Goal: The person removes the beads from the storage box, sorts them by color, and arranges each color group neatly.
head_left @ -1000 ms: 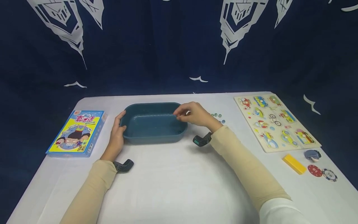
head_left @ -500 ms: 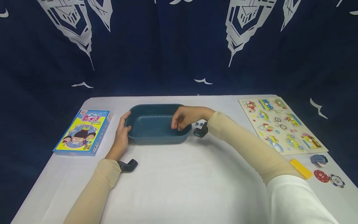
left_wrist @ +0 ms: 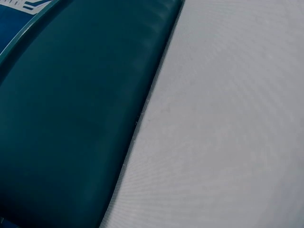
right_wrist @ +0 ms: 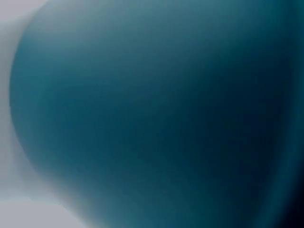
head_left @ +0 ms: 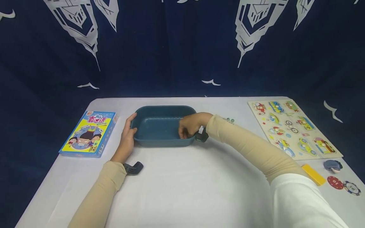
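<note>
Oblong dark-teal plastic basin [head_left: 162, 143] sits on the white-covered desk [head_left: 171, 183], long axis left to right, left hand [head_left: 126, 139] gripping its left end, right hand [head_left: 191, 124] dipped into the right end, fingers bent, any hold untellable, small greenish glassy balls [head_left: 232, 121] just beyond that forearm.

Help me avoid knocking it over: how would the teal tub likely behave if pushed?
The tub is probably stiff, since its outline looks even and unbent. Being wide and low, it would likely slide rather than tip.
</note>
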`<state>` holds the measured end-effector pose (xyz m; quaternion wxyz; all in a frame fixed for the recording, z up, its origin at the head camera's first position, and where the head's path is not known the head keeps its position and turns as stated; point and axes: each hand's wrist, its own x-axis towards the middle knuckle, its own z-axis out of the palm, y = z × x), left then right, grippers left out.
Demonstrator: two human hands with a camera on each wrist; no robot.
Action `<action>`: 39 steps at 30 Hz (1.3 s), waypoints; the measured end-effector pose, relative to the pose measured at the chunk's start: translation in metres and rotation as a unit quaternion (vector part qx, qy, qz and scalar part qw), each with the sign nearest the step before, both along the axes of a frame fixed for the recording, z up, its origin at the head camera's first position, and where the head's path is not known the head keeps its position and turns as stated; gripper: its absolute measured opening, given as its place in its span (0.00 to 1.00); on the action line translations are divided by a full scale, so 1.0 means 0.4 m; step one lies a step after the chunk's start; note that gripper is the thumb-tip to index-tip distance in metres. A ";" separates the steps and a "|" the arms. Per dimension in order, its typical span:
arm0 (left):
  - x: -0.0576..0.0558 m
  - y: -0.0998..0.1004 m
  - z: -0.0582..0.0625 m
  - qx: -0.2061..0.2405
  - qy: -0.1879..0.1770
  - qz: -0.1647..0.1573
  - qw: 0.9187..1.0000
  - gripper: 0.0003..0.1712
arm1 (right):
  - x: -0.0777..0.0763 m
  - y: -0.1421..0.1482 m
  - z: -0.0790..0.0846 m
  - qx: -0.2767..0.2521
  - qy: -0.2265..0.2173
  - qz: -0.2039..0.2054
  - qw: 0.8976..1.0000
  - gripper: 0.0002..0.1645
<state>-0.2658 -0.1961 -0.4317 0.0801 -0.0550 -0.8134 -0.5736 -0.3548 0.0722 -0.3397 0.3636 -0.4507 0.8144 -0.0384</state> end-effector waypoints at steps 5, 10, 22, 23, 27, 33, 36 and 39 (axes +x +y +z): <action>-0.001 0.000 0.003 -0.008 -0.006 0.004 1.000 0.38 | 0.004 -0.002 -0.005 -0.009 0.024 0.015 1.000 0.18; 0.010 0.009 0.023 -0.003 -0.015 0.001 1.000 0.37 | 0.005 -0.002 -0.013 -0.012 0.024 0.022 0.999 0.16; 0.000 0.002 -0.002 -0.005 0.005 -0.001 1.000 0.37 | -0.013 0.051 0.011 -0.199 -0.144 -0.069 0.967 0.11; 0.000 0.000 -0.002 -0.006 0.005 0.000 1.000 0.37 | -0.014 0.058 0.013 -0.218 -0.162 -0.077 0.959 0.11; -0.001 0.003 -0.005 -0.009 -0.002 -0.002 1.000 0.37 | -0.013 0.104 0.025 -0.292 -0.202 -0.113 0.928 0.12; -0.001 0.006 -0.004 -0.011 -0.014 -0.004 1.000 0.38 | -0.001 0.200 0.052 -0.397 -0.187 -0.188 0.879 0.12; 0.000 0.003 -0.004 -0.008 -0.012 -0.003 1.000 0.38 | 0.007 0.250 0.065 -0.440 -0.139 -0.228 0.857 0.11; 0.001 -0.004 -0.006 -0.005 -0.006 -0.004 1.000 0.38 | 0.015 0.296 0.072 -0.469 -0.082 -0.275 0.835 0.11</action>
